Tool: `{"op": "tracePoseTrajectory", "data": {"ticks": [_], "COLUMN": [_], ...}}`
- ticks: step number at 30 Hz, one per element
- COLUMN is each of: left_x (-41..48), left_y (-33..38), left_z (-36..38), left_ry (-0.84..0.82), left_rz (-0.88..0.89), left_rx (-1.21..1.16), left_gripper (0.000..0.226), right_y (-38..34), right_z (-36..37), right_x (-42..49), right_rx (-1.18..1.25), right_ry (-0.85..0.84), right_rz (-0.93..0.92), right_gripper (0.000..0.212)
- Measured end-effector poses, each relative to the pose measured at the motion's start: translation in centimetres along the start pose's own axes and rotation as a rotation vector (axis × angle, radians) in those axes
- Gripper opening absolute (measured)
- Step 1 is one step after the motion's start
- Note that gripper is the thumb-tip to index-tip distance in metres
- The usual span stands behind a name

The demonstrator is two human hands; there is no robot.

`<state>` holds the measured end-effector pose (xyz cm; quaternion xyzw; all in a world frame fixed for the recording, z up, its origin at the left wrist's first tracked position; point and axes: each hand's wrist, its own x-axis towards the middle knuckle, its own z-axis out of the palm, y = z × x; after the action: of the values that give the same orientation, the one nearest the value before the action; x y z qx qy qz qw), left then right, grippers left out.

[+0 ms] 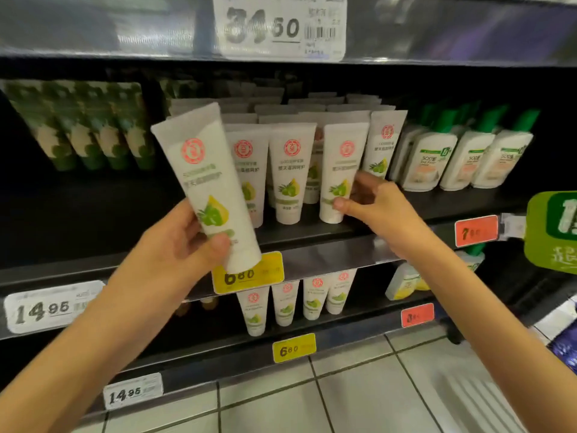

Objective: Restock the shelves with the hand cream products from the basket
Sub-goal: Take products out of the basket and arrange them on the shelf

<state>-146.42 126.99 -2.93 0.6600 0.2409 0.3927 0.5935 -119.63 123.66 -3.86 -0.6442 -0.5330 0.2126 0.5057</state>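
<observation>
Hand cream tube (206,179), white with a red seal and a green fruit print, rides cap-down and tilted in my left hand (184,245), in front of the middle shelf (327,251) and not yet on it. The fingers (191,221) are clamped round its lower third, thumb across the front just above the cap. My right hand (374,201) reaches to the front row, thumb and fingers pinching the lower part of a shelved tube (342,164) that stands cap-down among its twins. I judge the tube light and soft-walled: it will dent under a hard squeeze and its smooth skin may slip, so the firmer end near the cap is the place to hold. Standing on a narrow cap, it will tip easily and could topple its neighbours. The basket is out of view. A yellow price tag (248,273) marks the shelf edge below.
</observation>
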Motion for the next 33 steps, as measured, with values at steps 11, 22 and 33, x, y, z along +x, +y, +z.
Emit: {"op": "tracePoseTrajectory", "data": {"ticks": [11,22,33], "left_x": [0.0,-0.1,0.0], "left_y": [0.0,-1.4,-1.8], "left_z": [-0.8,0.3,2.2], "left_ry": [-0.016,0.023,-0.022], "left_rz": [0.013,-0.082,-0.050], "left_rx": [-0.023,-0.025,0.064], "left_gripper": [0.076,0.046,0.035], "right_y": [0.5,0.7,-2.8], "right_z": [1.4,2.2,3.8], "right_x": [0.0,0.3,-5.8], "right_rx": [-0.167,-0.205,-0.063], "right_ry": [0.164,0.249,0.377], "right_rz": [0.000,-0.013,-0.151], "right_gripper": [0.037,0.039,0.027]}}
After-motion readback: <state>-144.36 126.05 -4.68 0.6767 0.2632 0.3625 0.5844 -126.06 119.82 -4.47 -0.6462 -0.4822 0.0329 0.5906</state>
